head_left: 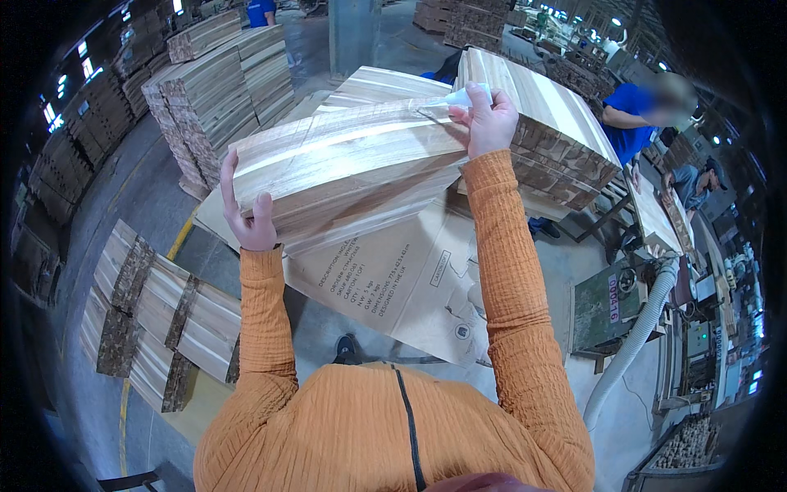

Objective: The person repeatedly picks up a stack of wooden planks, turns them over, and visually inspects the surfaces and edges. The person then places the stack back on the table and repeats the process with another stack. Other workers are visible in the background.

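A striped wooden board stands tilted on edge in front of me, over a stack of similar boards. My left hand is closed round its left end, thumb on the near face and fingers along the end. Near the board's right end, my right hand pinches a small pale blue-white tapered thing. Its narrow tip points left and meets the board's top edge; its exact kind is unclear. Beneath lies a flat brown cardboard sheet with dark print.
Board stacks stand at the far left and right; more boards lie low at left. At right are a person in blue, a green machine and a pale ribbed hose. A pillar rises behind.
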Motion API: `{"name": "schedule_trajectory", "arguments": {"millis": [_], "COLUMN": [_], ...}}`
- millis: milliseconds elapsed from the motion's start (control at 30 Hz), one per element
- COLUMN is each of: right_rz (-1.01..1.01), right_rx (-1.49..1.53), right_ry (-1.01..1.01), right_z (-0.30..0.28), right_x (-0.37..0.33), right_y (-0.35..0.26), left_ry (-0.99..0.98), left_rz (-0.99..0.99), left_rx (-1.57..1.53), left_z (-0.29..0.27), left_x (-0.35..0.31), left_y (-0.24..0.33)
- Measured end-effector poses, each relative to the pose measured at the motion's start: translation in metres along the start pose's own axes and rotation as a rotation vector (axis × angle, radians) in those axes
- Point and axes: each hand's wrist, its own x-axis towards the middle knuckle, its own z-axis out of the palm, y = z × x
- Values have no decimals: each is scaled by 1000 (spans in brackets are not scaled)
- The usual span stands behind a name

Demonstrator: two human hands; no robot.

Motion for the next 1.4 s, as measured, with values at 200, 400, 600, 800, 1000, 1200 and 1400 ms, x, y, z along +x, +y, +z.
{"name": "schedule_trajectory", "arguments": {"millis": [200,400,600,800,1000,1200,1400], "right_rz": [-17,23,-2,-11,-13,8,-19], "right_rx": [-3,-64,1,8,6,-59,-10], "right_ry": [-4,4,32,27,35,-8,28], "right_z": [-1,3,2,1,-1,-1,-1], "right_x": [3,0,2,2,3,-1,0], "right_y": [3,0,1,2,2,-1,1], "left_ry": [-7,-2,-5,-3,-6,-1,-11], "left_rz": [-6,-15,-22,-10,-9,-16,-8], "left_rx": [-8,-2,-6,-9,1,1,5], "left_z": [3,0,2,2,3,2,1], "left_x": [2,1,1,1,1,-1,0], "left_y": [2,1,1,1,2,1,2]}}
